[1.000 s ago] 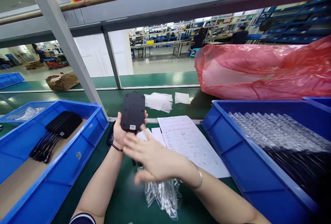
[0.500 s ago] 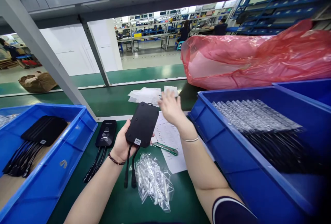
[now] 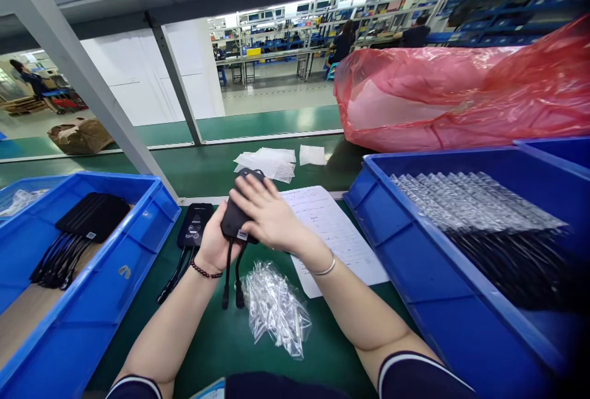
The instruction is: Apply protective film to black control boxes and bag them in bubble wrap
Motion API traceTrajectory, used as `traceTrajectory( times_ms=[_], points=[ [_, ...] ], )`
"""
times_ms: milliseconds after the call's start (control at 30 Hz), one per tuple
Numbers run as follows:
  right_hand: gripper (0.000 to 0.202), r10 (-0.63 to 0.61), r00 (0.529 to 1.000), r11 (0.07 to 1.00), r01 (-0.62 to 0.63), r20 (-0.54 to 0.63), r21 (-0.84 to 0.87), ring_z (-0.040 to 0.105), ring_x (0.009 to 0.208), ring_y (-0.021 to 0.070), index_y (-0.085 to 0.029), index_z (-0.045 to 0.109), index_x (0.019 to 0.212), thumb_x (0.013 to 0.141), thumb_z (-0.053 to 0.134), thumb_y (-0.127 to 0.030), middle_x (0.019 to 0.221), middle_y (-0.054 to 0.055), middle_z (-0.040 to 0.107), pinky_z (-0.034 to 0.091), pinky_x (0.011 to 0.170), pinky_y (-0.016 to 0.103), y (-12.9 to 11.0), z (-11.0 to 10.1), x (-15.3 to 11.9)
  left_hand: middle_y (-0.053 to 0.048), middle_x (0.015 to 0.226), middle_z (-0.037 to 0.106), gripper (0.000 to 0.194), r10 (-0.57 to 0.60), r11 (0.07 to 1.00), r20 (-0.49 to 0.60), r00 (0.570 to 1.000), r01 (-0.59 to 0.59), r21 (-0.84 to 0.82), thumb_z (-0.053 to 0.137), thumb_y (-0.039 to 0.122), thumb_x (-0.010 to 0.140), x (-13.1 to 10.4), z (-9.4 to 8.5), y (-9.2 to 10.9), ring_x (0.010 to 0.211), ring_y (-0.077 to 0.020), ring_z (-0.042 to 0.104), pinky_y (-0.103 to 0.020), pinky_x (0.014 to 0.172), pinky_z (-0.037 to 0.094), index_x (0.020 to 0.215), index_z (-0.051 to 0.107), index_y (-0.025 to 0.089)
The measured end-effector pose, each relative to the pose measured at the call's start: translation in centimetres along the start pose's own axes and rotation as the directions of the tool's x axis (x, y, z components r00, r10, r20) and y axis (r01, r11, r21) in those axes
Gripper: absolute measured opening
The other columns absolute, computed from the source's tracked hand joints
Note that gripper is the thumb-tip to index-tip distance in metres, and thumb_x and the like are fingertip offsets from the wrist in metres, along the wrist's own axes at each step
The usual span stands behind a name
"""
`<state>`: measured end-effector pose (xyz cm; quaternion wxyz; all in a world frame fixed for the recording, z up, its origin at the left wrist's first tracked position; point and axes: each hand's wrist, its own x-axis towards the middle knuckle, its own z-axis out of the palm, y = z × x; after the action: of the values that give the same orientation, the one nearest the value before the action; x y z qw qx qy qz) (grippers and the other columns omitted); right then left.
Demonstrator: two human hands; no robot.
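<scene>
The left hand (image 3: 212,245) grasps a black device (image 3: 232,222) from beneath and along its left side, its fingers mostly hidden behind the casing, so their exact curl cannot be told. The device is above the middle of the green surface (image 3: 207,350), toward the far edge, label end facing the person and its two cables hanging toward the near edge; cradling it this way probably backs the casing while leaving its upper face and the cables free. Over that face lies the right hand (image 3: 271,214), palm down, fingers released, straight and slightly spread, clasping nothing; whether it presses or only skims cannot be told. A flat palm would likely spread any pressure evenly. A second device (image 3: 195,225) rests printed face up near the far left corner, just beside the left crate (image 3: 133,276), its cables toward the near edge. Clear plastic sleeves (image 3: 277,310) are heaped just in front of the hands, seemingly for short reach. A written sheet (image 3: 343,251) slants by the right crate (image 3: 410,288), perhaps kept readable there. That crate holds wrapped items (image 3: 474,199) packed in a row, cables all one way, likely against tangling. White slips (image 3: 270,162) lie beyond the surface's far edge.
</scene>
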<state>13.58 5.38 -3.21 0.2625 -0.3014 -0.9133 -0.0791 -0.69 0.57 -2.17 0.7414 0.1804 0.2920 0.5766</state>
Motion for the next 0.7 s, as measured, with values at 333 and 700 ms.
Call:
traceTrajectory(
  times_ms=[333, 700],
  points=[
    [0.069, 0.364, 0.913, 0.918, -0.317, -0.187, 0.237, 0.009, 0.148, 0.0284, -0.017, 0.011, 0.155, 0.099, 0.027, -0.054, 0.160, 0.013, 0.014, 0.020, 0.118, 0.056, 2.2, -2.5, -2.0, -0.023, 0.123, 0.061, 0.068, 0.024, 0.998, 0.140, 0.990, -0.015, -0.068, 0.024, 0.057, 0.098, 0.1, -0.3, 1.2, 0.113, -0.0349, 0.060, -0.052, 0.093, 0.050, 0.138, 0.045, 0.006],
    [0.030, -0.302, 0.953, 0.742, 0.216, 0.028, 0.635, 0.070, 0.082, 0.0140, -0.019, 0.070, 0.085, 0.098, 0.047, -0.035, 0.082, 0.002, 0.074, 0.053, 0.088, 0.028, -5.1, -2.9, -1.8, -0.025, 0.131, 0.054, 0.068, 0.231, 0.959, 0.124, 0.965, -0.205, -0.194, 0.027, 0.053, 0.097, 0.4, -1.4, 3.7, 0.118, -0.0334, 0.057, -0.043, 0.095, 0.051, 0.143, 0.037, 0.003]
  ],
)
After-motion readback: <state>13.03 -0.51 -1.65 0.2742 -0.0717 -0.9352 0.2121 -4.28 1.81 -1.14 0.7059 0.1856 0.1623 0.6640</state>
